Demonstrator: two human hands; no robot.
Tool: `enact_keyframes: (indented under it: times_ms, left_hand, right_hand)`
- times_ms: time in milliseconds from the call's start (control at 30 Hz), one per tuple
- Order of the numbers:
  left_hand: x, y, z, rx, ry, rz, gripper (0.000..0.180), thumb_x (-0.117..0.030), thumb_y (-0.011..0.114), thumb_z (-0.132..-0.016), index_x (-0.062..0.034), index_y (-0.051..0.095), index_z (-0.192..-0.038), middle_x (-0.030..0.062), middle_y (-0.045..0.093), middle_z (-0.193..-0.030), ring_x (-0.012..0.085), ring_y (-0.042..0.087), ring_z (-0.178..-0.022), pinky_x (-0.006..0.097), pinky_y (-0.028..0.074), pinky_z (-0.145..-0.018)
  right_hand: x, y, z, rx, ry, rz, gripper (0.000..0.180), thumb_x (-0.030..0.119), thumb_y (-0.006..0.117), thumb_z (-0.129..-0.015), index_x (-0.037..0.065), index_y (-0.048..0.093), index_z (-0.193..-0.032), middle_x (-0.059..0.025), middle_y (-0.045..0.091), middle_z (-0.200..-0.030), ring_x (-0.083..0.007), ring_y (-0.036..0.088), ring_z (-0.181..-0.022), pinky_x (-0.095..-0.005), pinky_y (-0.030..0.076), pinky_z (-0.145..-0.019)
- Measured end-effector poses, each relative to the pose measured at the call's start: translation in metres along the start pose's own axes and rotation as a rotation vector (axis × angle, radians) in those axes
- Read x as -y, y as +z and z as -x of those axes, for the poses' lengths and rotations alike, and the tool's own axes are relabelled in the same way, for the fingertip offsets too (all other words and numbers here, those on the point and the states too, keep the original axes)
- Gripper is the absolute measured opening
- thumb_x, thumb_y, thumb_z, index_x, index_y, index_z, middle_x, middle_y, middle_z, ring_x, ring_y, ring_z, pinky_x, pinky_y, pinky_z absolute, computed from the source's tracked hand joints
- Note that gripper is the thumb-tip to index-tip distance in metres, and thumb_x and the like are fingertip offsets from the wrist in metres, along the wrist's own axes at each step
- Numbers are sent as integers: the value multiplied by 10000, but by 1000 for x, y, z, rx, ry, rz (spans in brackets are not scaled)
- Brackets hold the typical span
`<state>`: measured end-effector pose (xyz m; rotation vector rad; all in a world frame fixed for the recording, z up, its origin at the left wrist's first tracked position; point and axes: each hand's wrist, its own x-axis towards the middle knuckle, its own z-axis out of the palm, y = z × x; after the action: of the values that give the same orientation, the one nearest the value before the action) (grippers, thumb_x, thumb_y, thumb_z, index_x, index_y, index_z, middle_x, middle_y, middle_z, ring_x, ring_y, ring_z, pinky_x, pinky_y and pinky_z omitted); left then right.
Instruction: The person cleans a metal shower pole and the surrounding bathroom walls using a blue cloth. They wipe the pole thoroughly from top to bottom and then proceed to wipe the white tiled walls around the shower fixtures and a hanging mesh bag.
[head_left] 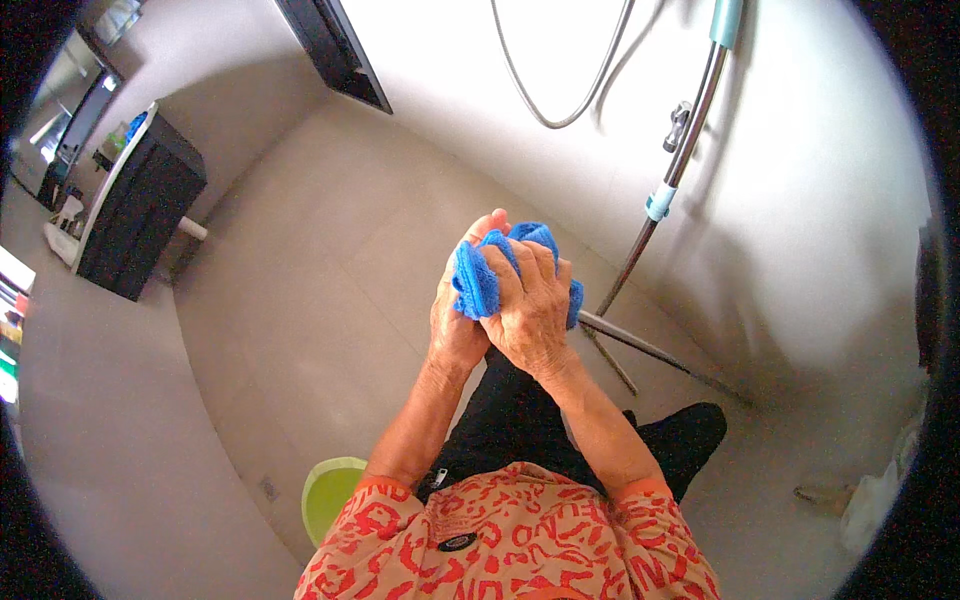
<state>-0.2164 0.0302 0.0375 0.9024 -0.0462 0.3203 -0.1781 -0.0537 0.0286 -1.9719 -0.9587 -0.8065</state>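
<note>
A blue cloth is bunched up between my two hands in front of my body. My right hand lies over it with fingers curled round the folds. Beneath and to the left, my left hand cups the cloth from the other side, its fingertips showing past the top. Folds of the cloth stick out on both sides of my right hand. Much of my left palm is hidden by the cloth and my right hand.
A green bucket stands on the floor by my left elbow. To the right, a metal stand with splayed legs leans near the white wall. A dark cabinet with a white top hangs at the left. A hose loops down the wall.
</note>
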Motion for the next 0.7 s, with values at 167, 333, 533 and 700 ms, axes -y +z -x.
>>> enact_keyframes:
  times_ms: [167,333,533,700]
  left_hand:
    - [19,1,-3,-8,65,-5,618,-388,501,-881,-12,327,-1340,129,332,-1403,259,314,-1294,401,249,-1080]
    - [26,6,-9,-61,78,-35,557,-332,506,-891,-11,358,-1322,144,333,-1405,279,281,-1318,403,218,-1090]
    - [34,-5,-9,-77,49,-38,340,-294,507,-904,-84,510,-1171,107,446,-1331,258,358,-1276,405,250,-1050]
    - [41,-16,-7,-89,49,-1,222,-272,491,-917,-105,557,-1047,83,542,-1198,247,427,-1215,391,299,-1024]
  right_hand:
    - [-20,-13,8,78,22,-47,425,310,673,-712,134,550,-1079,-79,564,-1059,-278,549,-922,-448,407,-700]
    - [-49,-30,25,195,65,-71,493,241,722,-625,141,566,-1082,-91,573,-1046,-298,567,-874,-439,441,-703]
    - [-80,-44,60,235,122,-41,533,190,742,-567,151,577,-1072,-95,571,-1029,-299,555,-897,-439,435,-704]
    - [-108,-73,108,317,215,88,521,174,711,-595,148,564,-1094,-110,540,-1097,-324,507,-990,-463,397,-743]
